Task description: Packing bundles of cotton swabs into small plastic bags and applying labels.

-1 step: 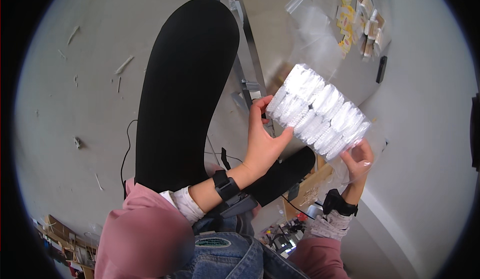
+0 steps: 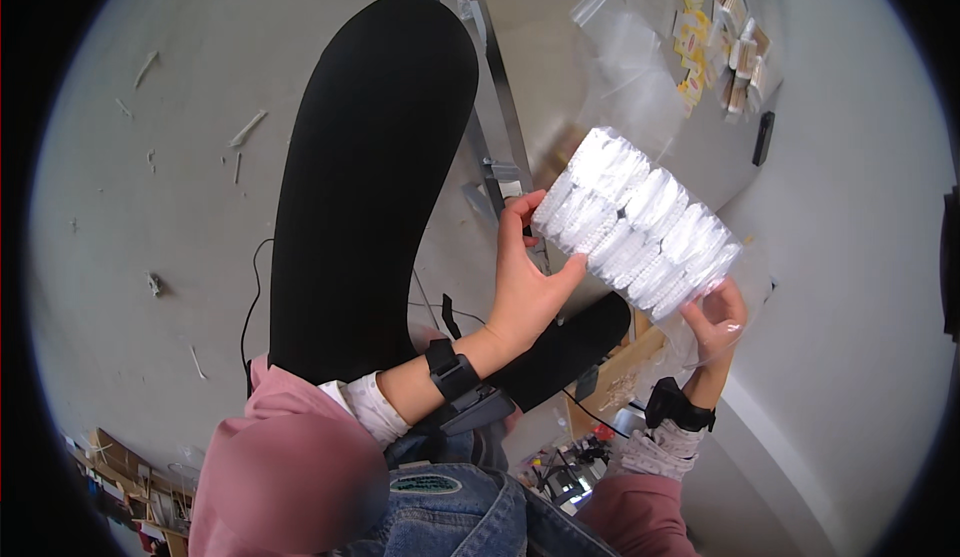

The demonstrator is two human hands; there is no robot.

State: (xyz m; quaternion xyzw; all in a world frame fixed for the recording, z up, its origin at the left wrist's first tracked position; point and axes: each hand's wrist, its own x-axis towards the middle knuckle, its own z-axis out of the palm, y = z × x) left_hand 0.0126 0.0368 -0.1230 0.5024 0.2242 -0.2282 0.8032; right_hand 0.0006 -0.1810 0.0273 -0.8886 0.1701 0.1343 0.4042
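Observation:
A clear plastic bag of white bundles [image 2: 640, 219], packed tightly in rows, is held up tilted between my hands. Their bumpy ends look like cotton swab tips. My left hand [image 2: 532, 282] grips the bag's left end, thumb below and fingers at the corner. At the lower right end, my right hand [image 2: 716, 319] pinches the bag, with loose clear film hanging around its fingers. Both wrists wear black bands. Beyond the pack, empty clear plastic bags [image 2: 625, 67] lie on the table [image 2: 540, 17].
Several small packs of brown-stemmed sticks [image 2: 742, 57] and yellow printed cards [image 2: 690, 42] lie at the far right. A black object [image 2: 763, 138] is nearby. A metal table edge [image 2: 497, 77] runs beside my black-clad leg [image 2: 375, 177]. White scraps [image 2: 248, 129] litter the floor.

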